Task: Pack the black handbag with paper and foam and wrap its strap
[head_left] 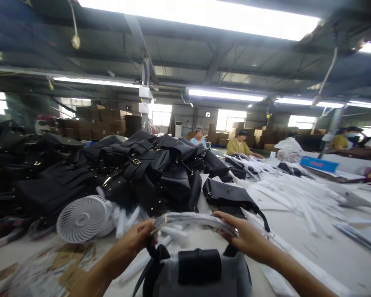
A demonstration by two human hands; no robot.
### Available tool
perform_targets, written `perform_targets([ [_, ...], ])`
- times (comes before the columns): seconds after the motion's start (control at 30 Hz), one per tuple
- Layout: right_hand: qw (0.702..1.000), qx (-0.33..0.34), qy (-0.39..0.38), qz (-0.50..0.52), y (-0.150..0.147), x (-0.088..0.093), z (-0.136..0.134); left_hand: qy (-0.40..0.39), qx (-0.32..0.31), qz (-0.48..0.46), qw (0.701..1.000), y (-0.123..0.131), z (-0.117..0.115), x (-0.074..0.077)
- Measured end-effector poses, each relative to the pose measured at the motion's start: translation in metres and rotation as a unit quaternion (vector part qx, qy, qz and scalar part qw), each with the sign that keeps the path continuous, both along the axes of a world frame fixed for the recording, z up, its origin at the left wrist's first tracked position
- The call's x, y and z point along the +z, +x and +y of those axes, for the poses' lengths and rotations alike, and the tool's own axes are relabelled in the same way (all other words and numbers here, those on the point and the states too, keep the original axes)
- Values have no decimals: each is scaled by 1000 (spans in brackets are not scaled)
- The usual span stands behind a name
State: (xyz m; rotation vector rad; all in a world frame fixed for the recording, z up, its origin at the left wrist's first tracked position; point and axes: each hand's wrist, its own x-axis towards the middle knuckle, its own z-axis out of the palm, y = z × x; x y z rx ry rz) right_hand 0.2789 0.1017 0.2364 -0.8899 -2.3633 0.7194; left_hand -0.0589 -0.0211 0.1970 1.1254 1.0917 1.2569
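Directly in front of me stands a black handbag [199,267], cut off by the lower edge of the view. Its handle [190,218] arches up and looks wrapped in clear plastic. My left hand [135,240] pinches the left end of that handle, and my right hand [241,236] is closed around the right end. A dark strap hangs at the bag's left side. Just beyond the handle, another black bag with a gold clasp [230,194] lies on the table. The fingers' far sides are partly hidden.
A big pile of black bags [160,165] fills the table's far left and middle. A white fan [83,218] stands at left, near a plastic bag of tags [54,264]. White strips [297,198] lie at right by a blue box [319,163]. Co-workers [238,144] sit beyond.
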Motion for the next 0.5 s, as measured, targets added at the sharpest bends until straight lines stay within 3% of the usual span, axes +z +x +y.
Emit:
perform_targets([
  [0.1, 999, 7, -23, 35, 8, -4, -3, -9, 0, 34, 999, 3, -4, -6],
  [0.2, 996, 10, -35, 81, 14, -6, -3, -22, -19, 76, 997, 2, -4, -2],
  [0.33, 994, -2, -44, 105, 19, -15, -1, -24, -25, 74, 997, 3, 1, 19],
  [0.5, 991, 3, -49, 125, 21, -17, -12, -27, -63, 194, 979, 18, 11, 46],
])
